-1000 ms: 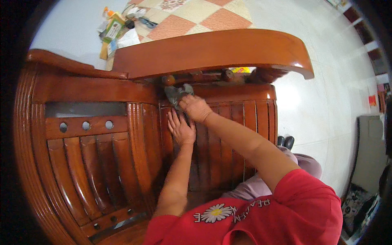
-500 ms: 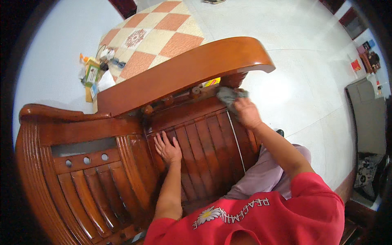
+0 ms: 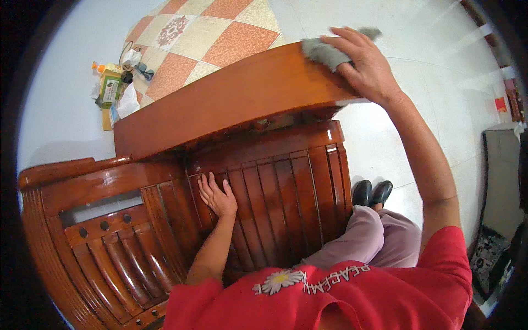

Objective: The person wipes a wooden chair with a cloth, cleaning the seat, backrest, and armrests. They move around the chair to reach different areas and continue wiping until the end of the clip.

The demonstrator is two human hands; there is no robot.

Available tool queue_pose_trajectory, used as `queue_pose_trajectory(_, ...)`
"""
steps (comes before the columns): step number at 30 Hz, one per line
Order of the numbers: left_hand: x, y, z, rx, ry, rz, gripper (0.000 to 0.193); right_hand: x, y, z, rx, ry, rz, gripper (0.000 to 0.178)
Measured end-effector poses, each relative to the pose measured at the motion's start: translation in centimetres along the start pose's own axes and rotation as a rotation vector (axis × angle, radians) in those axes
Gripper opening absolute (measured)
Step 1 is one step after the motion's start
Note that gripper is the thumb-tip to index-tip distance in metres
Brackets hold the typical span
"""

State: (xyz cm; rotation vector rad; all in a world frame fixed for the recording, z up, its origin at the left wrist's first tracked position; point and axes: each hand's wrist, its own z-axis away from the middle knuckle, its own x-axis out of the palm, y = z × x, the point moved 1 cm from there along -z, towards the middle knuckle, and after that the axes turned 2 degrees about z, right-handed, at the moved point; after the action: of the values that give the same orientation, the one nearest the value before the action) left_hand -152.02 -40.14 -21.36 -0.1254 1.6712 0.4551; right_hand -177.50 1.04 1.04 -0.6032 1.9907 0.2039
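Note:
A grey cloth point(image 3: 328, 54) lies over the far right end of the wooden bench's broad armrest point(image 3: 231, 98). My right hand point(image 3: 366, 65) grips it, pressing it onto the top and the rounded end, with some cloth sticking out beyond my fingers. My left hand point(image 3: 218, 197) rests flat on the slatted wooden seat point(image 3: 269, 192), near the corner by the backrest point(image 3: 110, 236), its fingers spread and holding nothing. Glossy reddish-brown wood makes up the whole bench. Beneath the armrest, the side rails are mostly in shadow.
Beyond the armrest, by the wall, stand a green and white box point(image 3: 110, 88), white paper point(image 3: 129, 102) and small items. Checkered orange and cream tiles point(image 3: 220, 44) cover part of the floor. Dark shoes point(image 3: 371, 192) show beside my legs. A grey-sided piece of furniture point(image 3: 498, 181) stands at right.
My right hand has moved the cloth from under the armrest's front end up onto its top, farther away. My left hand has stayed on the seat. The view has shifted slightly.

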Motion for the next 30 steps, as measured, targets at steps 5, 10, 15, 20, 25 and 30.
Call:
queue_pose_trajectory(5, 0.1, -0.1, -0.1, 0.002, -0.001, -0.032, 0.056, 1.1, -2.4, -6.5, -0.050, -0.321, -0.205, 0.038)
queue_pose_trajectory(10, -0.2, 0.8, -0.3, 0.005, 0.005, -0.042, 0.055, 1.1, -2.5, -7.7, 0.092, -0.413, -0.201, 0.045)
queue_pose_trajectory(15, 0.4, 0.2, -0.2, 0.013, 0.051, -0.051, 0.057, 1.5, -3.0, -8.1, 0.132, -0.360, -0.126, 0.048)
queue_pose_trajectory(20, 0.1, 0.1, -0.9, 0.086, 0.030, 0.147, 0.050, 1.3, -3.4, -7.6, 0.208, -0.273, -0.047, 0.053)
queue_pose_trajectory(25, -4.4, 13.3, -5.7, 0.947, -0.150, 0.521, 0.040, 2.0, -2.8, -6.0, 0.287, -0.242, 0.018, 0.051)
queue_pose_trajectory(30, 1.1, 24.2, -17.1, 0.657, -0.676, 0.087, 0.041, 1.8, -4.3, -7.6, 0.252, -0.225, 0.007, 0.047)
